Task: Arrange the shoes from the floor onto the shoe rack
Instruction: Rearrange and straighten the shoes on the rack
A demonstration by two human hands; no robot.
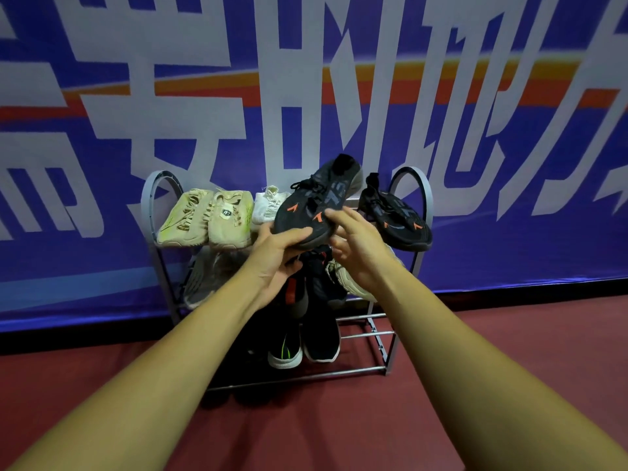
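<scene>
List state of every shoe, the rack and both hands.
held black shoe: lifted above top shelf, toe toward camera
left hand: grips its toe
right hand: fingers touch its side
second black shoe: on top shelf, right end
beige pair: on top shelf, left
white shoe: top shelf, partly hidden
black pair: on bottom shelf
shoe rack: upright at wall

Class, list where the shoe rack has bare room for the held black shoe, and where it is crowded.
Bottom shelf: bare bars between the white-soled black shoe and the rack's right frame. Top shelf: only the gap between white shoe and orange-marked black shoe, partly hidden. Middle shelf is crowded.
</scene>
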